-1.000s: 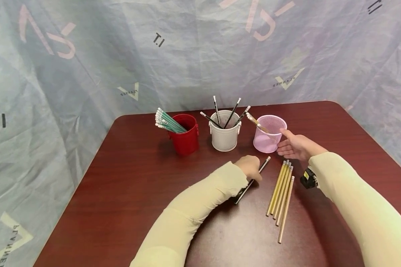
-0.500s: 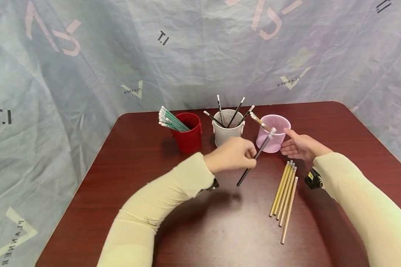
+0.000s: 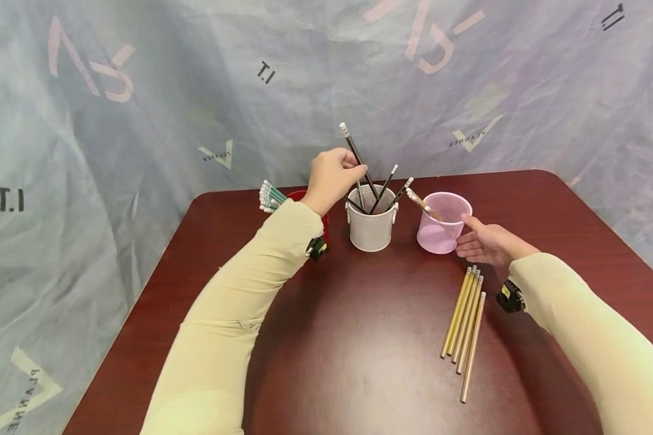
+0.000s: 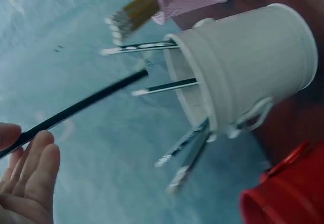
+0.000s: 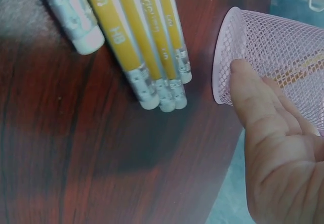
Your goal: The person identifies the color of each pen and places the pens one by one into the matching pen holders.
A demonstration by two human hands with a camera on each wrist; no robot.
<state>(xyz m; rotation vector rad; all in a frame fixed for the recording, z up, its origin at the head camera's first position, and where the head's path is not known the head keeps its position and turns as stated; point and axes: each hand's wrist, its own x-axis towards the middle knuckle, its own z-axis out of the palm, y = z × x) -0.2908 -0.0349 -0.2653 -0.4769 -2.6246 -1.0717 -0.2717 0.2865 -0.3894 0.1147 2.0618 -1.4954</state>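
Between thumb and fingers, my left hand point(image 3: 331, 178) pinches a black pencil point(image 4: 96, 98), eraser end up, over the white bucket point(image 3: 371, 234). In the left wrist view the pencil's lower end is just outside the bucket's mouth. Several black pencils point(image 4: 167, 86) lean inside that bucket. At the right, my right hand point(image 3: 490, 241) rests against the pink mesh cup point(image 3: 434, 240), thumb near the rim and fingers straight along its side. Yellow pencils point(image 4: 139, 11) with white erasers lean in the cup.
Several yellow and gold pencils point(image 3: 461, 320) lie side by side on the dark red table point(image 3: 359, 362), in front of the mesh cup. Behind my left forearm stands a red bucket point(image 4: 288, 198), partly hidden, with teal pencils point(image 3: 272, 196). A grey printed cloth point(image 3: 196, 90) hangs behind the table.
My left hand has picked the black pencil up off the table and carried it up and left to above the white bucket. My right hand stays at the mesh cup.
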